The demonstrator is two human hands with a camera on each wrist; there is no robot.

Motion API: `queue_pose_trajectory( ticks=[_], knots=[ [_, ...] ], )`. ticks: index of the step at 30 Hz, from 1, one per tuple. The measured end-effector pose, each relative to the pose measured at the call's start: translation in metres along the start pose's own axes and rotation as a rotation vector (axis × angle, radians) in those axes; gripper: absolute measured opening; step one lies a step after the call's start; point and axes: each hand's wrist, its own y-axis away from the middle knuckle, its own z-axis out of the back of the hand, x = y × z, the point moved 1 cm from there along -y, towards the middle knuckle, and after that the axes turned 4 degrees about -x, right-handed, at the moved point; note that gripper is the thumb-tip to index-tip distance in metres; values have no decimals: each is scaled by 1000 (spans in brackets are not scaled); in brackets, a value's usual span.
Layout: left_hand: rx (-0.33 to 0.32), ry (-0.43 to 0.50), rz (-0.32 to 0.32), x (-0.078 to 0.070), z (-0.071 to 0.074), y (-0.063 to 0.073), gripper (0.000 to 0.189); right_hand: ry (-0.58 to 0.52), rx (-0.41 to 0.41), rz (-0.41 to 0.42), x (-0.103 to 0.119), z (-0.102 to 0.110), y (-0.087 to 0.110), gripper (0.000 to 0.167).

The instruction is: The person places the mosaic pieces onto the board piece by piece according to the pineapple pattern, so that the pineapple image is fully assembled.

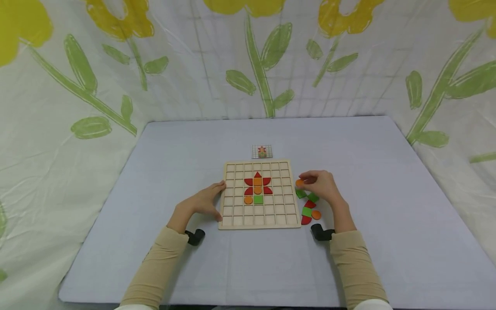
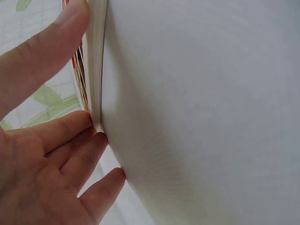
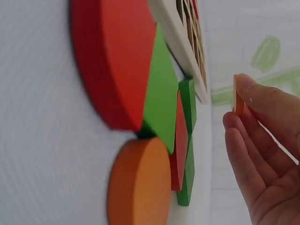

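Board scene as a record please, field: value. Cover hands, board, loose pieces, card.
left_hand: touches left edge of board
right_hand: pinches orange piece, right of board
board: gridded, flat on table
pieces_on_board: red, orange, green; red triangle farthest from person
loose_pieces: red, green, orange; on table, right of board
card: beyond board's far edge, shows a small coloured figure

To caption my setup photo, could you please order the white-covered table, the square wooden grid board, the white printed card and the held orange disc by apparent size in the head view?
White-covered table
Wooden grid board
White printed card
Held orange disc
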Motion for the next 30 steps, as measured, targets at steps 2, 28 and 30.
queue_pose_trajectory(
  ticks=[2, 28, 30],
  knots=[
    [0, -2, -1, 0, 0, 0, 103, -5, 6, 4, 3, -2, 0, 39],
    [14, 0, 1, 0, 1, -1, 103, -67, 111, 62, 34, -44, -6, 32],
    [14, 3, 8, 0, 1, 0, 103, -67, 120, 64, 36, -47, -5, 31]
  ],
)
